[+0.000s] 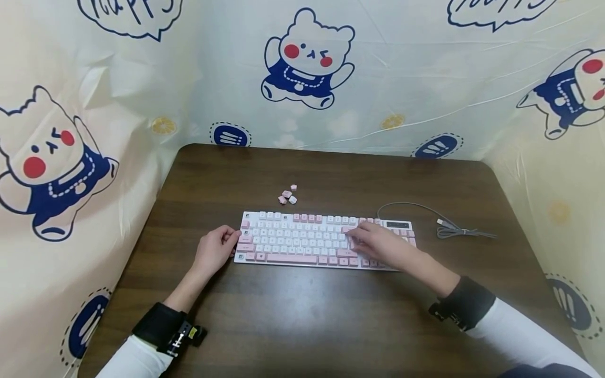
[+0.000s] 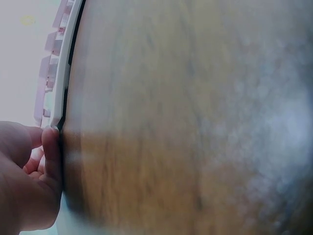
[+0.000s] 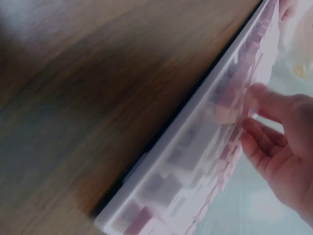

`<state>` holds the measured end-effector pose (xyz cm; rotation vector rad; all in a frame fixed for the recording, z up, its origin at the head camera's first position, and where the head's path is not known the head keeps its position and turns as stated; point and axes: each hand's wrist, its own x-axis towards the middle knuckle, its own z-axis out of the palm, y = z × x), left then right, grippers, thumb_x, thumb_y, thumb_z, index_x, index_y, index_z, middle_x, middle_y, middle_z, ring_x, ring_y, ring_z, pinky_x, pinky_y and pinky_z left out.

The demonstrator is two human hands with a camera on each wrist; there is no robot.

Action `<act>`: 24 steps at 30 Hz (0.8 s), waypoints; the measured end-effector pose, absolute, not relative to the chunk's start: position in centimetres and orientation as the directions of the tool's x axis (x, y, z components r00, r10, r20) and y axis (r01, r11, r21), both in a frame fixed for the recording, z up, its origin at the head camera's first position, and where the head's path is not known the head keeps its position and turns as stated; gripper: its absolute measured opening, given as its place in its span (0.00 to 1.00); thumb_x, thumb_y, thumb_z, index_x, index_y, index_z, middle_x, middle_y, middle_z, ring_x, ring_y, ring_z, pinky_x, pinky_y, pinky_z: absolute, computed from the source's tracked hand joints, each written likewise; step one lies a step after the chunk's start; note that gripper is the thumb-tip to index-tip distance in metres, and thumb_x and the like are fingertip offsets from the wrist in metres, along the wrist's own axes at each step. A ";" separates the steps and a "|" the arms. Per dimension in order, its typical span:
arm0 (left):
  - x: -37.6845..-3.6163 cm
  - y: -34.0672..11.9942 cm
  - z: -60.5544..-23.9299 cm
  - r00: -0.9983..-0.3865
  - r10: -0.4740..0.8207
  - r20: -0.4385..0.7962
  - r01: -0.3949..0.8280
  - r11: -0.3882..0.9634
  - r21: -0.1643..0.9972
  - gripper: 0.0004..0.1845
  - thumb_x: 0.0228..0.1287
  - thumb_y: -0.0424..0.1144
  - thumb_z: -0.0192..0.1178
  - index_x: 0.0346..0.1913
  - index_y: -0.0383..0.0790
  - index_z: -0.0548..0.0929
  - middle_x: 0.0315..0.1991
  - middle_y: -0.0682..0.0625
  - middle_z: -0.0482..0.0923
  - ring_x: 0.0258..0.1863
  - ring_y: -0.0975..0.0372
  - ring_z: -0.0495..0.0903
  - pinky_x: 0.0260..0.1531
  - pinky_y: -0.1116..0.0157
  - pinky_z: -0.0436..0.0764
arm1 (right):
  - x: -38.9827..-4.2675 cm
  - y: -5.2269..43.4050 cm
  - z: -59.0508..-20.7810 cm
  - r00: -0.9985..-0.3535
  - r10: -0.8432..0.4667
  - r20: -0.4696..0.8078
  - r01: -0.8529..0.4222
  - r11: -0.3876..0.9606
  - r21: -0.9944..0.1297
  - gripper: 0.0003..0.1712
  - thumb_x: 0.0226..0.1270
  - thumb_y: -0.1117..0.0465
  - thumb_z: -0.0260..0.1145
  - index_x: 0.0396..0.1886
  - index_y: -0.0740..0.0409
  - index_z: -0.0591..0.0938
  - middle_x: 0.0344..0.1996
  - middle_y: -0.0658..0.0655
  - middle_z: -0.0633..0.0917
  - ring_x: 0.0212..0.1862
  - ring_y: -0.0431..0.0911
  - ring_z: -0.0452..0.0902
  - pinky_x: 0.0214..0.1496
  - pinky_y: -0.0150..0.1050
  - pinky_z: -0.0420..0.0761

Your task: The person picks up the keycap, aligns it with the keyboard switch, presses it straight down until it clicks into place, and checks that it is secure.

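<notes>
A white and pink keyboard (image 1: pixel 292 259) lies across the brown table. My left hand (image 1: pixel 215 251) is at its left end, thumb and curled fingers gripping the edge; the left wrist view shows the fingertips right at the keyboard's corner (image 2: pixel 61 93). Over the right part of the keys is my right hand (image 1: pixel 380 244). In the right wrist view, this hand's thumb and fingers (image 3: pixel 266 100) close around a pink keycap (image 3: pixel 248 105) in the key rows. The fingers partly hide that keycap, and I cannot tell whether it is seated or loose.
Several loose pink and white keycaps (image 1: pixel 282 200) lie behind the keyboard. A grey cable (image 1: pixel 456 231), bundled and tied, rests to the right, its thin lead running back to the keyboard. Printed cloth (image 1: pixel 378 79) hangs around the table's back and sides.
</notes>
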<state>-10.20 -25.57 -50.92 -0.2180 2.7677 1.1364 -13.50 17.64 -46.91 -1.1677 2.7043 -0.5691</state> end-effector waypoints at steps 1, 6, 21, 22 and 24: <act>-10.2 -25.6 -50.9 -0.980 -0.079 -0.185 -0.186 0.703 0.686 0.14 0.80 0.43 0.57 0.47 0.33 0.84 0.30 0.47 0.80 0.27 0.58 0.78 0.29 0.63 0.78 | -13.5 17.5 -46.9 -0.690 -0.723 0.024 -0.673 0.629 -0.390 0.22 0.73 0.57 0.71 0.63 0.58 0.83 0.46 0.54 0.84 0.43 0.43 0.80 0.46 0.40 0.83; -10.3 -25.6 -50.9 -0.979 -0.078 -0.189 -0.188 0.701 0.687 0.14 0.80 0.44 0.57 0.48 0.34 0.84 0.30 0.47 0.80 0.27 0.59 0.78 0.29 0.63 0.78 | -13.4 17.3 -46.7 -0.699 -0.715 0.013 -0.665 0.643 -0.379 0.21 0.73 0.57 0.71 0.62 0.57 0.83 0.45 0.54 0.84 0.42 0.43 0.80 0.46 0.40 0.83; -10.1 -25.6 -50.7 -0.985 -0.081 -0.155 -0.166 0.714 0.680 0.14 0.80 0.43 0.57 0.45 0.34 0.84 0.27 0.48 0.79 0.25 0.60 0.78 0.27 0.65 0.77 | -15.2 15.9 -45.5 -0.623 -0.770 -0.139 -0.726 0.635 -0.264 0.09 0.75 0.55 0.70 0.49 0.52 0.85 0.33 0.49 0.79 0.34 0.41 0.72 0.38 0.35 0.77; -10.0 -25.5 -50.7 -0.985 -0.082 -0.154 -0.166 0.715 0.680 0.13 0.80 0.43 0.57 0.44 0.34 0.83 0.27 0.48 0.79 0.25 0.59 0.78 0.27 0.65 0.77 | -15.3 15.8 -45.4 -0.613 -0.775 -0.152 -0.731 0.630 -0.262 0.08 0.75 0.55 0.69 0.48 0.52 0.84 0.32 0.49 0.79 0.34 0.41 0.72 0.38 0.36 0.77; -10.0 -25.5 -50.7 -0.984 -0.082 -0.156 -0.167 0.713 0.681 0.14 0.80 0.43 0.57 0.44 0.34 0.83 0.27 0.48 0.79 0.26 0.60 0.78 0.27 0.65 0.77 | -15.4 15.5 -45.2 -0.604 -0.779 -0.169 -0.736 0.626 -0.257 0.07 0.75 0.56 0.68 0.47 0.52 0.83 0.32 0.48 0.79 0.34 0.42 0.73 0.39 0.36 0.77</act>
